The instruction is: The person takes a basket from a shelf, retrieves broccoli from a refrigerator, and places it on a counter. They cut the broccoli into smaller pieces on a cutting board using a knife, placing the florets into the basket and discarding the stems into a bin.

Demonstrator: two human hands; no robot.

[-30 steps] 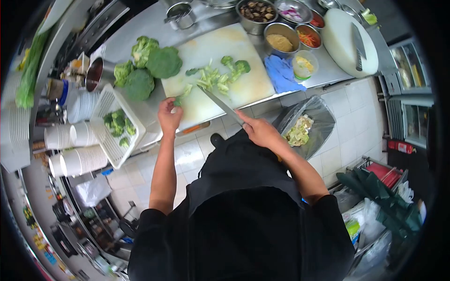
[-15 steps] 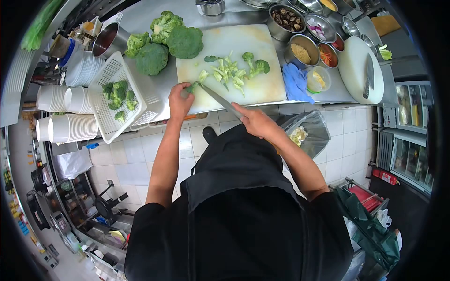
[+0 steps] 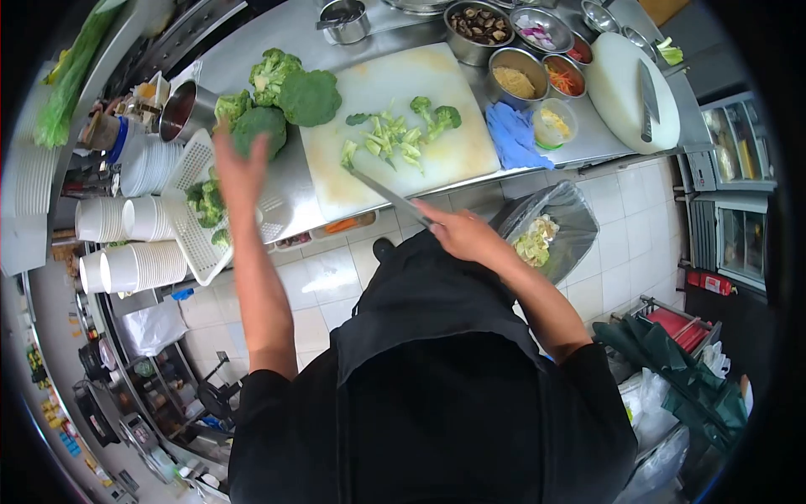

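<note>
My left hand (image 3: 241,168), blurred, is over the right side of the white perforated basket (image 3: 204,260), near the whole broccoli heads (image 3: 309,97). Its fingers look apart, with nothing visible in them. Broccoli florets (image 3: 204,202) lie in the basket, partly behind the hand. My right hand (image 3: 470,235) grips a knife (image 3: 388,193), its blade angled over the front of the white cutting board (image 3: 344,189). Cut pale green stem pieces (image 3: 390,134) lie mid-board, with small florets (image 3: 438,116) to their right. One piece (image 3: 348,153) sits by the knife tip.
Metal bowls of mushrooms (image 3: 478,29), shredded food (image 3: 514,82) and carrot strips (image 3: 564,77) stand behind a blue cloth (image 3: 514,139). A second knife (image 3: 647,101) rests on a round board (image 3: 625,92). Below the counter edge hangs a lined bin (image 3: 575,239). Stacked white tubs (image 3: 143,265) stand left.
My left hand has left the board, where it held a small broccoli piece, and moved left to the basket. The knife stays over the board in my right hand. The view has shifted slightly.
</note>
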